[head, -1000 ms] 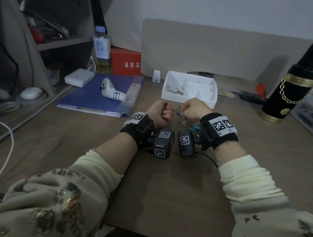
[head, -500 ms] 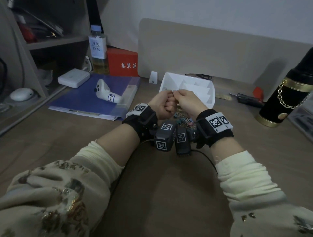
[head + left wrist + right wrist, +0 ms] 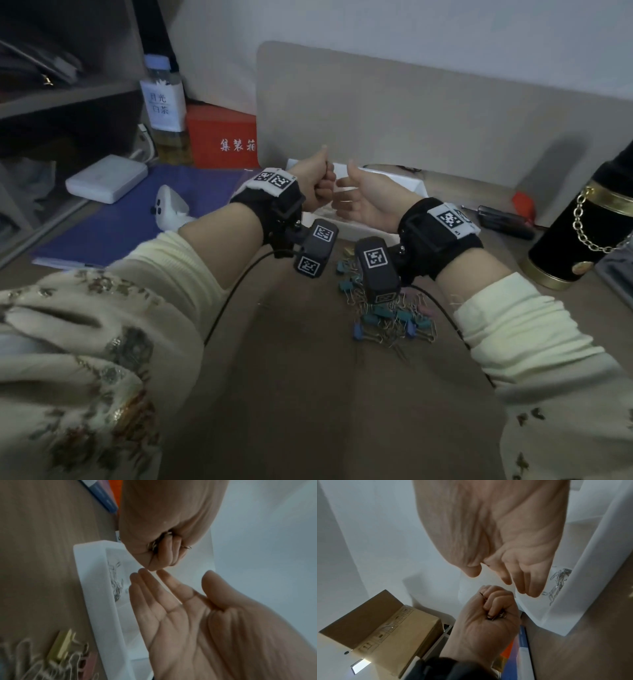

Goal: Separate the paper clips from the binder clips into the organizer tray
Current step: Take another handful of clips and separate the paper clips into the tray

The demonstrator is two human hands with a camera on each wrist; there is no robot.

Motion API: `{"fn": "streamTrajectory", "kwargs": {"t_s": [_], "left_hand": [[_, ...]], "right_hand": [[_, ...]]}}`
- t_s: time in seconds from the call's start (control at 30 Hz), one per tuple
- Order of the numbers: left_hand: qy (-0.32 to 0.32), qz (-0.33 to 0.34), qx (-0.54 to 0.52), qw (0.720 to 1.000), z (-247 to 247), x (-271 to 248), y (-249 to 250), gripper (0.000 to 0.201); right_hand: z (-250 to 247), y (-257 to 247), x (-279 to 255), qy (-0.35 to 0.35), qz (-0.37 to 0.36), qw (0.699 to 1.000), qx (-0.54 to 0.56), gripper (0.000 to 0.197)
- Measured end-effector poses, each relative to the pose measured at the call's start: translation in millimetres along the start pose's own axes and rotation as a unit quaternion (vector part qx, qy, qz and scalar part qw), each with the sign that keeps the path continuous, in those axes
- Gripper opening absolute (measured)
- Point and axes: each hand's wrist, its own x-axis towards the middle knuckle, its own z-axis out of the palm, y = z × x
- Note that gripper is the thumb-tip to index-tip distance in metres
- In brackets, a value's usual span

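**Left fist full of paper clips above tray, right hand open**

Landmark: tray [image 3: 390, 192], white, on the desk [image 3: 308, 394], long axis running left-right across the desk; both hands hover over its left end.

Mixed clip pile [image 3: 387, 315] lies on the desk on the near side of the tray, apart from it; no common direction, clips point every way.

Right hand [image 3: 366, 202]: palm up, fingers [image 3: 154, 588] straight, holding nothing, tips just beside the left fist.

Left hand [image 3: 317, 183]: fist clenched round paper clips [image 3: 154, 545], wire loops poking out between fingers.

Paper clips in tray [image 3: 116, 582]: heap in the left-end compartment, orientation mixed.
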Motion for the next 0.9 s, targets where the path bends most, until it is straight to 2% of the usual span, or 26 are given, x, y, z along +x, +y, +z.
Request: {"fn": "streamTrajectory", "kwargs": {"t_s": [0.2, 0.43, 0.63, 0.73, 0.9], "left_hand": [[0.043, 0.043, 0.042, 0.997, 1.6, 30.2, 9.9, 0.047], [0.083, 0.048, 0.067, 0.993, 7.0, 48.9, -3.4, 0.042], [0.042, 0.019, 0.072, 0.996, 16.3, 49.8, -7.1, 0.041], [0.023, -0.005, 0.041, 0.999, 13.6, 50.4, -7.4, 0.049], [0.017, -0.005, 0.049, 0.999, 14.9, 37.2, -4.7, 0.066]], "right_hand": [[-20.6, 5.5, 24.6, 0.029, 0.005, 0.999, 0.016, 0.062], [-23.6, 9.2, 41.1, 0.043, 0.023, 0.998, 0.042, 0.056], [-24.1, 11.7, 44.2, 0.042, 0.016, 0.999, 0.010, 0.071], [-19.5, 12.3, 41.6, 0.039, 0.014, 0.999, 0.005, 0.074], [-16.5, 9.2, 32.2, 0.047, 0.001, 0.999, -0.027, 0.071]]}}
